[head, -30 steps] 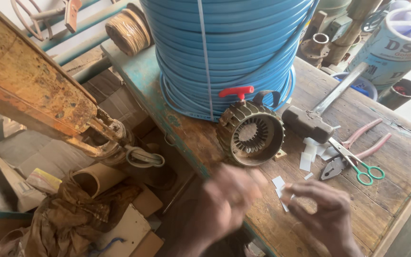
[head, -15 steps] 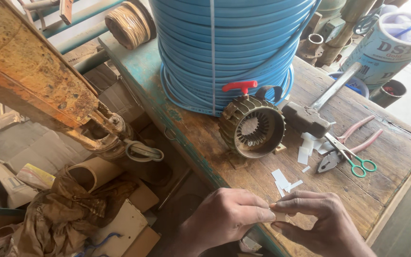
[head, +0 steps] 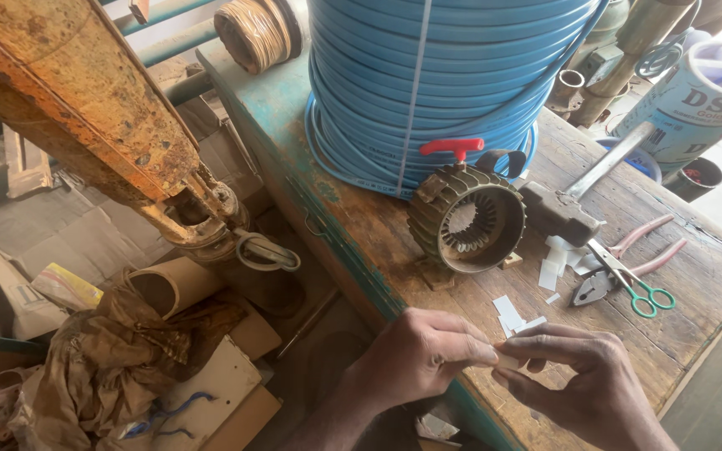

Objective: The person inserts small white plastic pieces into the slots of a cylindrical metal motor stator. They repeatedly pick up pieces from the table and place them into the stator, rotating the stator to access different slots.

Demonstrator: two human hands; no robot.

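Left hand (head: 415, 359) and right hand (head: 578, 380), each grip pinching one small white paper strip (head: 507, 359) over the desk (head: 695, 284) edge, stator (head: 467, 219) beyond: folding appears underway; next needs a firm crease.

Bench: worn wooden workbench (head: 678, 292), teal-painted edge along its left side.
Far end: big coil of blue hose (head: 444, 75), standing on the top.
Centre: ribbed motor stator housing (head: 467, 219), just in front of the coil.
Right of housing: hammer (head: 574, 200), then pliers (head: 607, 271) and green-handled scissors (head: 637, 288), crossing each other.
Near part: white paper strips (head: 516, 316), scattered loose.
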